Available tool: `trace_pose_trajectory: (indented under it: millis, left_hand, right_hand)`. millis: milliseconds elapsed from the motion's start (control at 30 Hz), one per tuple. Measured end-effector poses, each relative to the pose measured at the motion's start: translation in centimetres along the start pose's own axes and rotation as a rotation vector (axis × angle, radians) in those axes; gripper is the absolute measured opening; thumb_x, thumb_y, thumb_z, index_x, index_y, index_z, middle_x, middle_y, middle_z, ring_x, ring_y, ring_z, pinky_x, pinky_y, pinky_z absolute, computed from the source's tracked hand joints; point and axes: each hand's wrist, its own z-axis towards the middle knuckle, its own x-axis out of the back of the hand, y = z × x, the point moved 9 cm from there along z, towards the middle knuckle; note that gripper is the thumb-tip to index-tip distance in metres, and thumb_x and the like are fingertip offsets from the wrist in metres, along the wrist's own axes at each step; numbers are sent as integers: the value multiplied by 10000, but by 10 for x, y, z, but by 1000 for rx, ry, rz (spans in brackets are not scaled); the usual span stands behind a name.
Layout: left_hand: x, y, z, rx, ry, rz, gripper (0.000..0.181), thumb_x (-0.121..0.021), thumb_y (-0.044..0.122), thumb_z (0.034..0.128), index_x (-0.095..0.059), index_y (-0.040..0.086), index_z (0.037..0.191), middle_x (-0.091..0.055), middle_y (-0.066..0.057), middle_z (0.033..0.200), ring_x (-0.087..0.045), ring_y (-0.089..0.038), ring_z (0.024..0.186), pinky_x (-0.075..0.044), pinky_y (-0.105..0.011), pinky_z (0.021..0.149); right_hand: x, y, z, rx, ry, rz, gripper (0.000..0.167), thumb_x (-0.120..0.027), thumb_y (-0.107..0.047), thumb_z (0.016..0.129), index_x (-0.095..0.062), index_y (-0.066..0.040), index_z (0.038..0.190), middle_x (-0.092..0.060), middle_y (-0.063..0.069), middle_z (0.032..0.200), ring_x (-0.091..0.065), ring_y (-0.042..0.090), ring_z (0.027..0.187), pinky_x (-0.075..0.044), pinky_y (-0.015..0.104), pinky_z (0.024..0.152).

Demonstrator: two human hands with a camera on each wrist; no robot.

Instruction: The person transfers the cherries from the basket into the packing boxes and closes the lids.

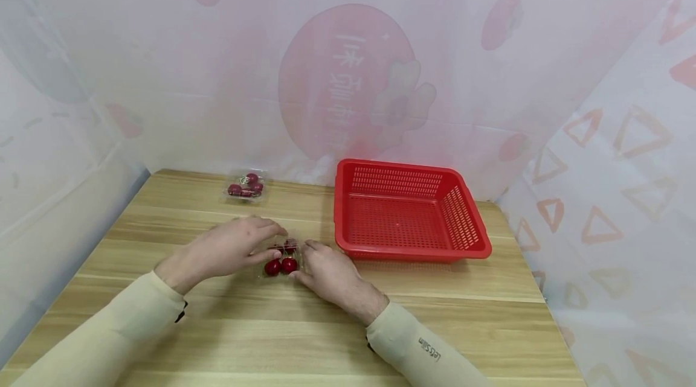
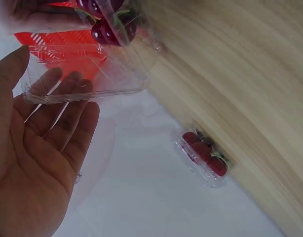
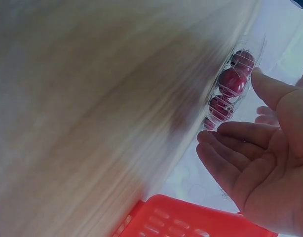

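Note:
A clear plastic clamshell box of cherries [image 1: 289, 265] lies on the table between both hands. My left hand [image 1: 228, 251] reaches over its left side, thumb and fingers spread. In the left wrist view the clear lid [image 2: 92, 71] is tilted up, with the left fingers [image 2: 67, 128] fairly straight and partly seen through it. At the box's right side, my right hand [image 1: 334, 272] has thumb and straight fingers [image 3: 230, 153] close to two corners. Whether these fingertips press the plastic is unclear. Another clear box of cherries [image 1: 247, 188] lies farther back on the left.
A red plastic basket [image 1: 413, 253] with slotted walls stands to the right of the hands, near the back of the wooden table [image 1: 261, 339]. A printed white curtain [image 1: 244, 73] hangs behind the table's back edge.

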Motion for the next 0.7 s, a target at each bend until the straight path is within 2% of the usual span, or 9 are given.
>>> trace_pose_trajectory:
  millis: [100,233,333,433,567,700]
  left_hand:
    - [-5,4,-1,-20,-7,31,424,-815,371,1130,-771,129,1476,-815,-71,1477,-797,-336,1355,-677,-580,1163]
    - [-12,8,-2,-50,-3,55,488,-868,400,1085,-774,139,1487,-806,-61,1504,-787,-333,1378,-675,-593,1161]
    - [-18,11,-2,-82,-5,91,523,-913,391,1050,-779,134,1485,-798,-73,1521,-784,-339,1384,-679,-597,1150]
    - [-24,13,-2,-114,-7,121,554,-964,349,1006,-781,124,1478,-786,-100,1533,-777,-358,1382,-677,-604,1151]
    - [-29,14,-1,-129,-9,133,599,-997,308,971,-770,121,1493,-767,-120,1561,-759,-374,1398,-656,-602,1189]
    - [-31,13,-1,-126,-10,134,608,-999,309,970,-766,123,1500,-759,-117,1576,-748,-375,1415,-645,-597,1208]
  right_hand:
    - [0,2,-1,-20,-8,7,505,-825,-487,1114,-809,-78,1411,-820,106,1496,-823,247,1348,-699,387,1129]
    - [2,5,-4,-31,-15,26,495,-847,-450,1103,-799,-75,1423,-841,79,1409,-847,224,1229,-719,349,1031]
    - [4,5,-5,-32,-16,37,410,-870,-421,1088,-821,-88,1322,-859,55,1290,-847,206,1139,-717,343,971]
    - [4,6,-6,-38,-26,50,366,-866,-394,1090,-820,-93,1293,-868,49,1241,-844,214,1123,-714,359,968]
    - [6,5,-6,-40,-26,95,397,-857,-320,1090,-798,-64,1387,-876,65,1269,-846,226,1163,-716,371,994]
    - [5,4,-5,-30,-17,193,427,-813,-174,1080,-754,-30,1478,-860,43,1093,-792,135,958,-676,266,817]
